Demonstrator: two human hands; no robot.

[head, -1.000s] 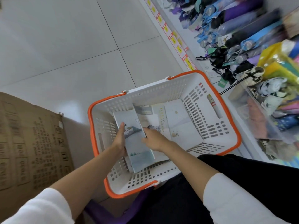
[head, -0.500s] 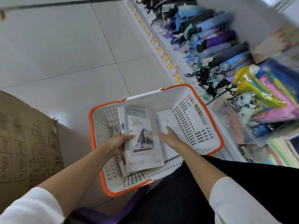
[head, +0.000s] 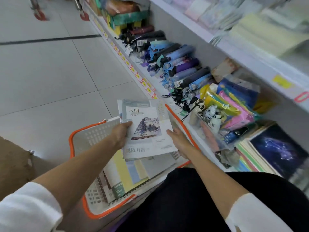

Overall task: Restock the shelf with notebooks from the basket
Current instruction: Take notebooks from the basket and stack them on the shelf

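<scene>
Notebooks [head: 147,129] sit in a small stack between your two hands, lifted above the basket [head: 93,136]. Your left hand [head: 120,133] pinches the stack's left edge, thumb on the top cover and fingers hidden underneath. Your right hand [head: 179,141] cups the lower right corner from below, palm up. The top cover shows a mountain picture; at least two more edges fan out behind it, but you cannot count the stack exactly.

The stack's long axis runs away from you, tilted a little to the left. The shelf [head: 260,67] lies to the right of both hands, so your right hand is the nearer one to it. On the bottom tier, right of and nearer you than your right hand, a pile of notebooks [head: 274,153] with a dark starry cover lies flat; that looks like the likeliest landing place, though paler stock also shows, blurred, on the tier above. The move seems to call for a swing right, with the right hand leading.

Below your hands, more notebooks [head: 127,173] remain in the basket: several overlapping covers, perhaps five or six, count uncertain. Beyond your right hand, folded umbrellas [head: 182,64] fill the bottom tier, well over a dozen.
</scene>
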